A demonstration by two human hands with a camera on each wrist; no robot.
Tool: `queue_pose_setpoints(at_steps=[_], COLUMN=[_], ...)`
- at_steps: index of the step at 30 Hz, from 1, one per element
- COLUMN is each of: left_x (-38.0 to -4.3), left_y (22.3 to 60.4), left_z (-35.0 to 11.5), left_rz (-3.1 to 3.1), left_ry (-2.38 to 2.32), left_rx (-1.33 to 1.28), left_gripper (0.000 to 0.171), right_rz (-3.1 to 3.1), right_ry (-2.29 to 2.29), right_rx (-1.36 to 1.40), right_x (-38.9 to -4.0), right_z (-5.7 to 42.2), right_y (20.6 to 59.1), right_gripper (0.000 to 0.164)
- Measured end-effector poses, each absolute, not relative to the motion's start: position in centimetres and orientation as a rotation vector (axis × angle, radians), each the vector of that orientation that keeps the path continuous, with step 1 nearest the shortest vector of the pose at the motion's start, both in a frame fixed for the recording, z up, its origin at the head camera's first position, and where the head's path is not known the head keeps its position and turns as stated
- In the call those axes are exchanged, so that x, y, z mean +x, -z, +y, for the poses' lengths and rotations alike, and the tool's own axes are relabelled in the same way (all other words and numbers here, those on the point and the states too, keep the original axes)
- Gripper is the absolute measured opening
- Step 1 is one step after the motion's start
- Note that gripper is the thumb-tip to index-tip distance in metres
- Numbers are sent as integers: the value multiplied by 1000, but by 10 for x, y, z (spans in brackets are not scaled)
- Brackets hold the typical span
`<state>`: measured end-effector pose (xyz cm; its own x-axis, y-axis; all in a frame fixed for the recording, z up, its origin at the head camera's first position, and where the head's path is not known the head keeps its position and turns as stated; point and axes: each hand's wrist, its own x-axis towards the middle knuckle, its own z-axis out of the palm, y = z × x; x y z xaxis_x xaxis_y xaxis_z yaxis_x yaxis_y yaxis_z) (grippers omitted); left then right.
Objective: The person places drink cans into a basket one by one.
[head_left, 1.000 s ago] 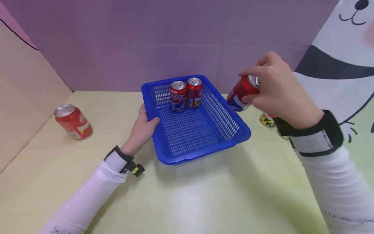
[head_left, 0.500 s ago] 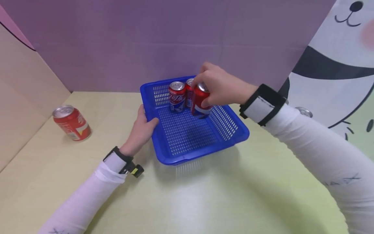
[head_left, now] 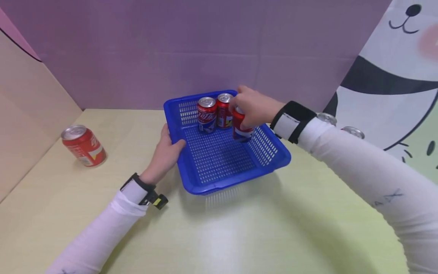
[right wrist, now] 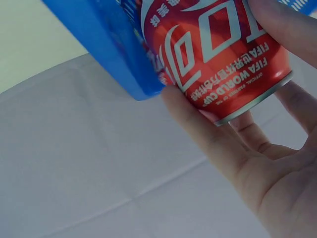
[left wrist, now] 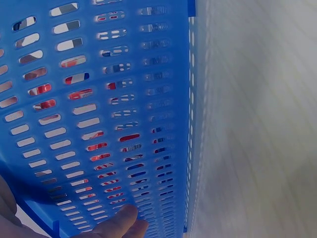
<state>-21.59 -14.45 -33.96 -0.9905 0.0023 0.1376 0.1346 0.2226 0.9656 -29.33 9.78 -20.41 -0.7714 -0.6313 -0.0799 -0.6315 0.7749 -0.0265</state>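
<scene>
In the head view my left hand grips the left rim of a blue plastic basket, with the thumb over the rim. In the left wrist view, fingertips lie against the slotted wall. My right hand holds a red soda can by its upper part, inside the basket near the right wall. The right wrist view shows fingers and thumb around this can. Two more soda cans stand upright at the basket's back, a front-left one and one beside it.
Another red soda can stands on the table to the left. Partly behind the right forearm are two can tops, one nearer and one farther right. A purple wall rises close behind the basket.
My right hand has carried the soda can leftward from outside the basket's right side into it, then slightly right and down. The left hand still grips the rim.
</scene>
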Motion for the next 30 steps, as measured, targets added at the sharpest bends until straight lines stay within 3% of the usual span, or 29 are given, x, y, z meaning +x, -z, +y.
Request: queue_pose_setpoints(at_steps=[30], left_x=[-217], left_y=[339], left_z=[-145], left_rz=[-2366], left_ry=[1889], left_rx=[-138], left_gripper=[70], right_rz=[2961], right_ry=[-209], right_rx=[-985], right_x=[-314], right_z=[88], right_y=[248], right_gripper=[52])
